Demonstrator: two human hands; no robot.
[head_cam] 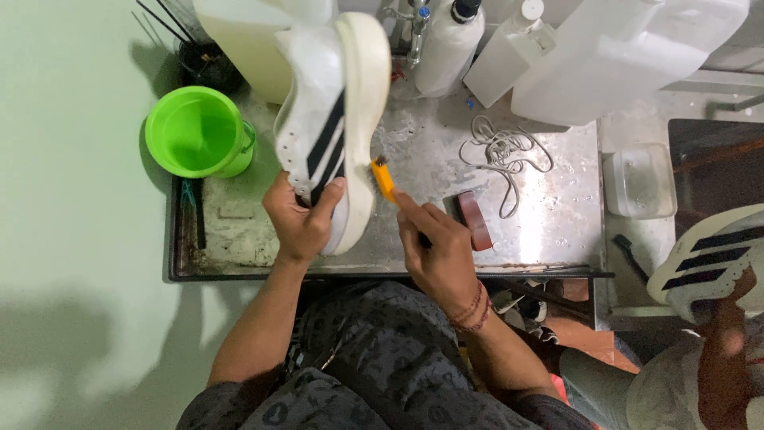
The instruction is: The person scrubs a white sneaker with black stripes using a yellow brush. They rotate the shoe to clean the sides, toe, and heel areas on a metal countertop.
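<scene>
Item: white leather sneaker with black stripes (318, 119), clamped in our left hand (298, 219); pulled-out white laces (501, 155) lie at three o'clock. Our right hand (436, 255), closed on a small yellow-handled brush (383, 179), meets the cream sole edge; we judge scrubbing midway, rinsing left.

A pale green floor (72, 239) fills the left side, crossed by soft shadows. A wet, worn metal table (549, 215) stands in the middle under even light, white plastic jugs (621, 56) along its far edge.
</scene>
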